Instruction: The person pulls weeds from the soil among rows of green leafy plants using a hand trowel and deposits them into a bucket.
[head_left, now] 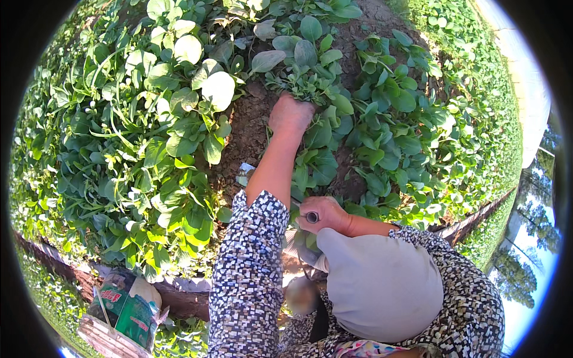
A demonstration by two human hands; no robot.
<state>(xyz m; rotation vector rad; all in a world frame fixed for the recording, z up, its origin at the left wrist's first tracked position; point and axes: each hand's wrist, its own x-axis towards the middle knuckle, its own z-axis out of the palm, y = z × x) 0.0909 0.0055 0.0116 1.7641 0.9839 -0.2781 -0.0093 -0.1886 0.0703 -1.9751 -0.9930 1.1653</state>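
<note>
Fingers (310,204) curl closed: left hand (292,114) round leafy greens (306,87), right hand (329,213) round handle (313,218).

Bare brown soil (246,125) bears thick clumps of leafy green plants (385,128).

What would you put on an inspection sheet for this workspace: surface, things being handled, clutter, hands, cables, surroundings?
Surface: brown soil, bare in patches between leafy plants.
Things handled: small-leaved plant at the left hand; round handle in the right.
Clutter: green-panelled container, lower left, beyond the bed's edge.
Hands: left hand down among leaves, fingers hidden, grip unclear; right hand closed around the handle.
Cables: nothing seen.
Surroundings: trees at far right, outdoors in sunlight.
</note>
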